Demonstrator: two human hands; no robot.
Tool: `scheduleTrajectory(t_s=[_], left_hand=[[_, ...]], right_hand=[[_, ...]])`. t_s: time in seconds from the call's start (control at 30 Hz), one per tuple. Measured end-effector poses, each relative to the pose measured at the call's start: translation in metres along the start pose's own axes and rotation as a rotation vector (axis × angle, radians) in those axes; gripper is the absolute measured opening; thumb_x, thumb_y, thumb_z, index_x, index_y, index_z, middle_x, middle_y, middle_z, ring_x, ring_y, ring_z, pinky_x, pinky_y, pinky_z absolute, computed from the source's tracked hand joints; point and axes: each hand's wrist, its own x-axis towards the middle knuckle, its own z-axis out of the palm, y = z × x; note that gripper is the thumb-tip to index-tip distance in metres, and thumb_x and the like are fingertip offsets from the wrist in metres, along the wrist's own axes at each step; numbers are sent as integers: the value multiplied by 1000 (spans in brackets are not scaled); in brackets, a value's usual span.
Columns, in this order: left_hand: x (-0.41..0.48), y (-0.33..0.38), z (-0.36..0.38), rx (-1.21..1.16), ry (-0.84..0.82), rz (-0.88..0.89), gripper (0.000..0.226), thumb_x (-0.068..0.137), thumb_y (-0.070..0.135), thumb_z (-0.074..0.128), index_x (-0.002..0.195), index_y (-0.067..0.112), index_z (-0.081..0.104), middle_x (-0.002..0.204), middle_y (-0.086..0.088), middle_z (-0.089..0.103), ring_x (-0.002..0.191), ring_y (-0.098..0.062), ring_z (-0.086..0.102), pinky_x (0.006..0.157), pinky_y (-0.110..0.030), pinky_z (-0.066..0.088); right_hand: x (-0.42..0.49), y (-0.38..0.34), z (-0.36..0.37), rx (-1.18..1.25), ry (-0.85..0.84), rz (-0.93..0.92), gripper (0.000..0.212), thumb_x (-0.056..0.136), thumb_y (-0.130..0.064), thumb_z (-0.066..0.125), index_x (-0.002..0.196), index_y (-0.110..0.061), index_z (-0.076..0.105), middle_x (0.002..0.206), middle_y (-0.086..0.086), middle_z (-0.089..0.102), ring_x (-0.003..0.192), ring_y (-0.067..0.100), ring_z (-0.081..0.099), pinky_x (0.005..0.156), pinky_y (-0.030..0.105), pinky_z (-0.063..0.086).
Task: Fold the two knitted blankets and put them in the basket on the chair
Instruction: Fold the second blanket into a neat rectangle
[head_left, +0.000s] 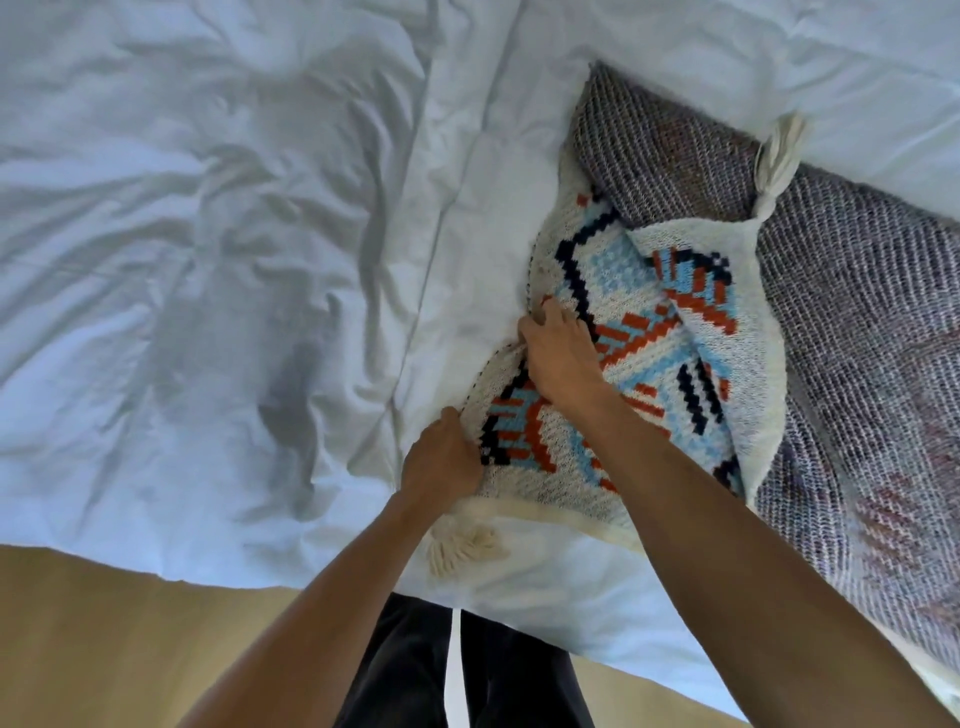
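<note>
While your left hand (441, 460) and right hand (558, 358) clutch the white, blue-and-orange knitted blanket (623, 291), pulling could drag the grey-purple knitted blanket (857, 322) beyond your grip along.

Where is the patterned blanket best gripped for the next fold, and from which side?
Grip the blanket at its bunched left edge, coming from the left over the bare sheet. That edge is raised and free, and the left hand and right hand hold it there. Its right side lies folded against the grey knit, so it is likely harder to take.
</note>
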Motion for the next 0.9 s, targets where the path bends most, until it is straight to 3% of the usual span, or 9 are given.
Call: scheduleTrajectory(t_s=[0.07, 0.17, 0.23, 0.33, 0.4, 0.47, 0.53, 0.67, 0.9], left_hand=[[-1, -7, -3, 23, 5, -20, 12, 88, 15, 47, 94, 14, 36, 86, -3, 52, 76, -24, 53, 60, -33, 39], [-5, -17, -1, 56, 31, 2, 7, 94, 17, 41, 92, 17, 34, 86, -1, 49, 74, -22, 50, 61, -33, 36], [-8, -20, 2, 42, 39, -4, 7, 95, 20, 40, 91, 16, 35, 82, 0, 51, 67, -19, 50, 55, -32, 35], [-11, -22, 3, -122, 43, -45, 15, 91, 25, 48, 95, 14, 39, 74, 0, 55, 59, -15, 52, 48, -29, 38], [-14, -21, 2, -198, 34, -45, 21, 85, 18, 53, 100, 14, 39, 77, -2, 57, 61, -20, 57, 52, -33, 46], [-19, -19, 1, -224, -22, -41, 30, 80, 9, 54, 105, 16, 37, 84, -3, 57, 66, -27, 62, 56, -42, 55], [-23, -19, 1, -161, -68, 4, 36, 78, 7, 54, 108, 17, 36, 92, -4, 55, 71, -30, 62, 59, -44, 54], [-23, -32, -3, 50, -26, 115, 34, 82, 9, 52, 113, 14, 39, 103, -11, 52, 87, -31, 56, 69, -37, 45], [-30, -50, -12, 381, 25, 164, 16, 92, 7, 43, 109, 9, 43, 107, -13, 47, 72, -31, 53, 58, -35, 37]], right_hand=[[-4, -3, 2, 171, 15, -38, 28, 92, -5, 52, 120, -9, 53, 135, 17, 40, 119, 28, 45, 102, 40, 43], [-21, -10, 5, 363, -2, -156, 40, 95, -17, 50, 134, -11, 45, 148, 9, 30, 131, 25, 37, 110, 42, 36], [-42, -11, 13, 293, -47, -174, 52, 93, -16, 52, 143, -14, 33, 154, 7, 20, 138, 27, 24, 114, 45, 26], [-84, -9, 30, 202, -12, -102, 43, 87, -16, 55, 128, -11, 47, 139, 13, 37, 127, 30, 35, 106, 47, 35], [-113, -11, 44, 198, -90, -64, 43, 84, -22, 56, 125, -14, 48, 132, 13, 39, 122, 31, 37, 101, 48, 37], [-133, -13, 58, 191, -205, -31, 56, 83, -28, 59, 134, -20, 39, 139, 10, 32, 127, 31, 31, 104, 49, 32], [-141, -17, 67, 143, -210, -13, 60, 83, -25, 61, 137, -22, 35, 141, 10, 30, 127, 31, 31, 101, 50, 33], [-140, -30, 74, 77, -70, 59, 40, 88, -9, 54, 127, -14, 47, 129, 15, 46, 118, 34, 43, 90, 48, 41], [-141, -46, 76, 188, -60, 83, 37, 85, 5, 48, 120, -4, 53, 123, 16, 52, 117, 32, 45, 94, 42, 39]])
